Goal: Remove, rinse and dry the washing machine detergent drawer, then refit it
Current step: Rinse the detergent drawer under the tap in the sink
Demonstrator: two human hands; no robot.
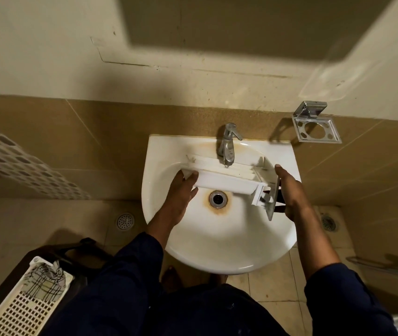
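Observation:
The white detergent drawer (227, 177) lies crosswise over the white sink (217, 243), directly below the chrome tap (228, 147). Its front panel points right. My left hand (181, 190) grips the drawer's left end, thumb on top. My right hand (287, 190) holds the front panel at the right end, fingers wrapped behind it. I see no water running from the tap.
A rust-stained drain (217, 199) sits under the drawer. A chrome soap holder (315, 124) hangs on the tiled wall at right. A slotted white basket (27, 309) with a checked cloth (45, 280) stands at lower left. Floor drains lie on both sides.

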